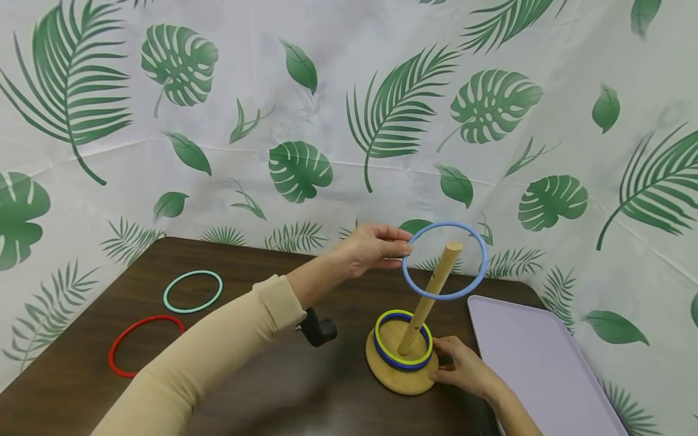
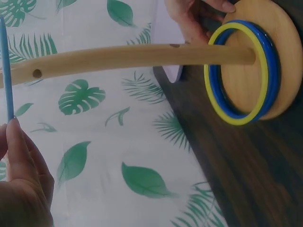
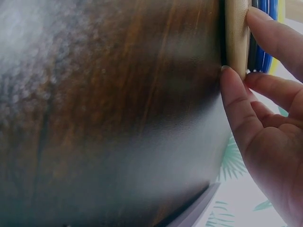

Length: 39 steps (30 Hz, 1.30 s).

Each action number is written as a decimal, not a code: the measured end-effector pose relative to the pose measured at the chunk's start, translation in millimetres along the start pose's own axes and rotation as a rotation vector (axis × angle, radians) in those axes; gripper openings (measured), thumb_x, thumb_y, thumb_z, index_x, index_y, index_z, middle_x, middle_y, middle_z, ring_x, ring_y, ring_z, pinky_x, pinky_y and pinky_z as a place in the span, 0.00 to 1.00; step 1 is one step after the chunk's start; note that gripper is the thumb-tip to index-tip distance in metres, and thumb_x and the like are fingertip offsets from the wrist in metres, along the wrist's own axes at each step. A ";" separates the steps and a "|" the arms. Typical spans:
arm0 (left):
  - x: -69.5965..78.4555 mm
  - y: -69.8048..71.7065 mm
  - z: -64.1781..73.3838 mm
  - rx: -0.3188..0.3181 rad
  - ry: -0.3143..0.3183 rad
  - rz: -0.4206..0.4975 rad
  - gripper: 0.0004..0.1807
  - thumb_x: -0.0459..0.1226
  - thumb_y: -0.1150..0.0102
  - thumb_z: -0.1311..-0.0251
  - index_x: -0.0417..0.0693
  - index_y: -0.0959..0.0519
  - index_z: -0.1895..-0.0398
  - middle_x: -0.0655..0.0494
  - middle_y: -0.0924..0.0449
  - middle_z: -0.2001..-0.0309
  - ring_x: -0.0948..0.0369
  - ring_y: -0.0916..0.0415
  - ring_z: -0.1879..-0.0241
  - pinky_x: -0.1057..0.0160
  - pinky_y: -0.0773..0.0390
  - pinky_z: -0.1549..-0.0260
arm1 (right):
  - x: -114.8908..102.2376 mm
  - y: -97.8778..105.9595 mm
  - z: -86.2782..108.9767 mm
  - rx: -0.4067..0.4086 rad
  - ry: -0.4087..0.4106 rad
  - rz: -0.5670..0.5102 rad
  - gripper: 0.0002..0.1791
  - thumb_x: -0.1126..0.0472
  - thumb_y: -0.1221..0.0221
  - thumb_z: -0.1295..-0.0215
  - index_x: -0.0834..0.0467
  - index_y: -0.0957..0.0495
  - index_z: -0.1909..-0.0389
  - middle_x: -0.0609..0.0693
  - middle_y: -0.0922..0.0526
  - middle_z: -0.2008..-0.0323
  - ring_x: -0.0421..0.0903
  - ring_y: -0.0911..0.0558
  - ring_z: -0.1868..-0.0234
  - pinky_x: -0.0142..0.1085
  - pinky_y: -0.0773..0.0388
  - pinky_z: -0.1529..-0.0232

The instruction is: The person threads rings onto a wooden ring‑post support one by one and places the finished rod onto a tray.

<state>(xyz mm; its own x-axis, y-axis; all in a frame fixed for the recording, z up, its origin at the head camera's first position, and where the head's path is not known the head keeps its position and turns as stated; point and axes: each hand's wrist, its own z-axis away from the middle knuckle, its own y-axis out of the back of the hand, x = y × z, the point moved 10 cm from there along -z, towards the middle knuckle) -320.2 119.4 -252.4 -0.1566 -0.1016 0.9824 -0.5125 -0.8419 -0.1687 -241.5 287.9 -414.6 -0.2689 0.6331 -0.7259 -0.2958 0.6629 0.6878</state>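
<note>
My left hand (image 1: 376,248) pinches a light blue ring (image 1: 484,266) by its left side, level with the top of a wooden post (image 1: 436,281). Seen from the head, the post's tip shows inside this ring; in the left wrist view the ring (image 2: 6,71) is edge-on across the post's end. A yellow ring (image 1: 380,345) lies over dark blue rings (image 1: 403,366) around the post's foot. With thumb and fingers, my right hand (image 1: 466,366) holds the edge of the round wooden base (image 1: 400,383); the right wrist view shows the fingertips at the base's rim (image 3: 236,38).
On the left of the dark table (image 1: 262,399) lie a mint ring (image 1: 171,306) and a red ring (image 1: 113,354), the latter partly behind my left sleeve. A black object (image 1: 319,330) sits mid-table. At right is a lilac tray (image 1: 540,357); a leaf-print cloth (image 1: 327,72) hangs behind.
</note>
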 end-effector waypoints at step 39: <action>-163.2 39.6 -20.1 0.216 0.184 -0.193 0.09 0.25 0.38 0.46 0.32 0.19 0.61 0.54 0.20 0.74 0.67 0.24 0.79 0.70 0.18 0.76 | -1.2 1.2 0.0 0.030 0.050 0.003 0.34 0.66 0.31 0.51 0.77 0.32 0.45 0.68 0.32 0.52 0.67 0.27 0.51 0.35 0.18 0.58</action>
<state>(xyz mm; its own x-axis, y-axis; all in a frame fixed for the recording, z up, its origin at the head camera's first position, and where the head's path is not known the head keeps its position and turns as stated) -331.9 113.3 -421.0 -0.2341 0.1514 0.9603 -0.3603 -0.9310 0.0589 -241.5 288.0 -412.9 -0.3156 0.6147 -0.7229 -0.2674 0.6733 0.6893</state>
